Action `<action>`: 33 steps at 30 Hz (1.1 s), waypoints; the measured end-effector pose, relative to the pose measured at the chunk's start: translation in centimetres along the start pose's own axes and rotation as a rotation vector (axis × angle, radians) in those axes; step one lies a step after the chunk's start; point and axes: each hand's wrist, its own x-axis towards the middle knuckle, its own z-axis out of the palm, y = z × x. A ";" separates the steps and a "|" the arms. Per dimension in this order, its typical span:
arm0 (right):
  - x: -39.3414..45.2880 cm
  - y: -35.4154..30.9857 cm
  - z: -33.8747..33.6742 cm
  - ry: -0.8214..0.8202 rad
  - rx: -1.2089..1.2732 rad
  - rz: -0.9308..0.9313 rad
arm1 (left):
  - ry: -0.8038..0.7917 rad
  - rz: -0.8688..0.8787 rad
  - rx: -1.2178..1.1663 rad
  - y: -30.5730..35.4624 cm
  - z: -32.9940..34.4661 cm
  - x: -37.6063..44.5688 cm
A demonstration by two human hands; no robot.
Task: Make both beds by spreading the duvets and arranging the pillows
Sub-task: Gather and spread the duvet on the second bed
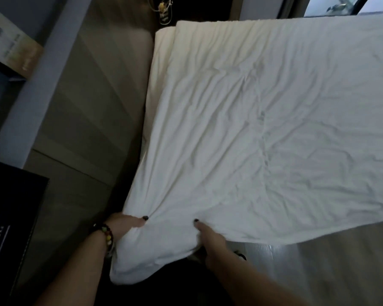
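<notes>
1. the left hand [125, 226] grips the near corner of the white duvet [263, 129], thumb on top with a dark-painted nail, the other fingers hidden under the bunched cloth. a beaded bracelet [106, 236] sits on that wrist.
2. the right hand [210, 238] holds the near edge of the duvet just beside the left hand, thumb pressed on top of the fabric and the remaining fingers tucked beneath, out of sight.
3. between and below the two hands a fold of the duvet hangs down past the left wrist.
4. the duvet lies spread over the bed, wrinkled, with creases running out from the two grips toward the middle; its right edge hangs past the bed above the pale wood floor [341, 261].
5. to the left, a dark board with partly readable white lettering [11, 228] leans near a padded beige headboard [93, 107].
6. at the far end, a strip of cream mattress [161, 54] shows beside the duvet's edge, close to the headboard.
7. farther off, a window [332, 5] lets in light at the top right.
</notes>
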 end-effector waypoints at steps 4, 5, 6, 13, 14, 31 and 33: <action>2.5 -3.1 -4.5 0.104 0.082 0.054 | 0.032 0.035 0.064 0.9 1.4 0.3; 2.9 -3.7 -5.3 0.125 0.015 0.052 | 0.069 0.039 0.092 0.8 1.5 0.6; 3.1 -4.1 -5.7 0.110 -0.084 0.046 | 0.107 0.038 0.118 0.7 1.4 1.0; 3.6 -9.1 -6.4 -0.014 -0.698 -0.210 | 0.224 0.186 0.343 2.5 3.0 2.3; 3.5 -10.0 -6.5 -0.026 -0.753 -0.263 | 0.217 0.234 0.354 3.4 3.7 2.3; 10.4 -29.2 -1.6 0.139 -1.376 -0.667 | 0.081 0.432 0.586 19.8 14.2 14.7; 13.4 -30.3 1.5 0.156 -1.341 -0.673 | 0.135 0.410 0.578 21.8 13.7 19.5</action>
